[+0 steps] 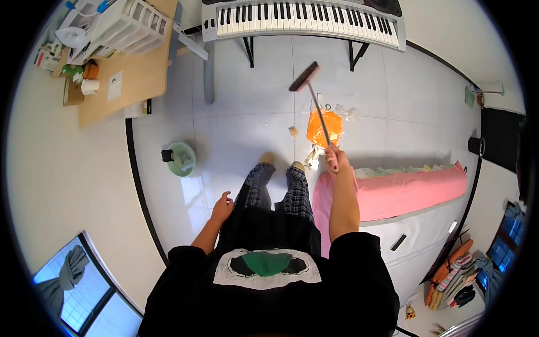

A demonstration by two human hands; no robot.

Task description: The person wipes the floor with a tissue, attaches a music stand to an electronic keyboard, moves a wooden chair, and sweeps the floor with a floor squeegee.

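My right hand (335, 159) is wrapped round the handle end of a broom (317, 104). The broom reaches forward over the floor, its dark bristled head tilted beyond the litter. Below the handle lies an orange plastic bag (332, 128), with clear crumpled plastic (351, 114) on its right and small light scraps (314, 154) close to my right foot. A small tan piece (293, 131) lies apart on the left. My left hand (223, 208) hangs beside my left thigh, fingers loosely bent and apart, with nothing in it.
A keyboard piano (309, 19) on black legs stands ahead. To the left are a wooden desk (135, 73) and a pale green bin (182, 159). A bed with pink bedding (410, 194) is close on my right. Grey tiles (241, 95) cover the floor.
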